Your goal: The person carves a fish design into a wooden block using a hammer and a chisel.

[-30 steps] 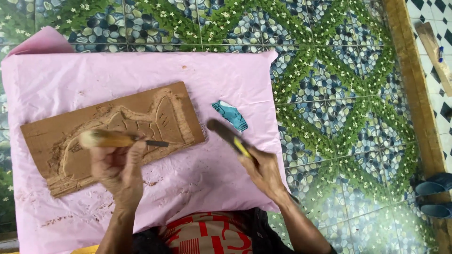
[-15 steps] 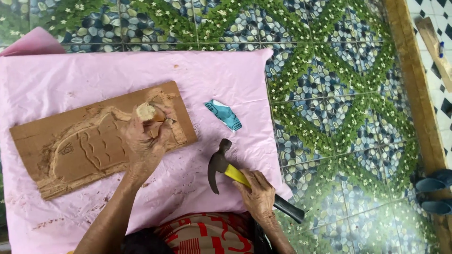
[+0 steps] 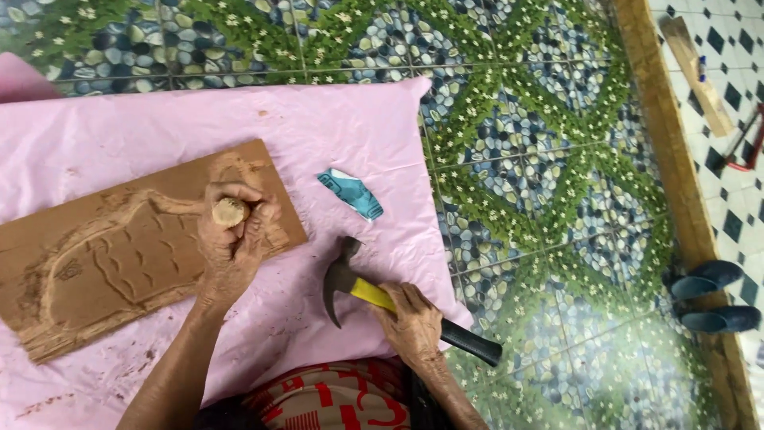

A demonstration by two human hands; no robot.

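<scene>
The left hand (image 3: 232, 243) is wrapped in a fist around a chisel (image 3: 230, 212), of which only the round, pale wooden butt shows above the curled fingers; the blade is hidden beneath the hand, so where its tip meets the wood cannot be told; the hand rests over the right part of a carved wooden board (image 3: 103, 255), which lies flat on a pink sheet (image 3: 334, 143), its long side running from near left to far right; the board bears shallow carved outlines and small curved cuts on its left half, and its near edge looks rough and splintered; the right hand (image 3: 414, 318) grips a hammer (image 3: 374, 291) about the middle of its handle, fingers closed over the yellow section, with the black end of the handle sticking out to the near right; the dark claw head lies to the left of the hand, low over the pink sheet, near and right of the board and apart from the chisel; a small teal and white packet (image 3: 350, 193) lies on the sheet just beyond the hammer head; the sheet covers a floor of patterned pebble and green tiles (image 3: 541, 159); a wooden threshold (image 3: 668, 159) runs along the right side, with a pair of dark slippers (image 3: 712, 296) beside it; red patterned clothing (image 3: 334, 398) shows at the near edge.
</scene>
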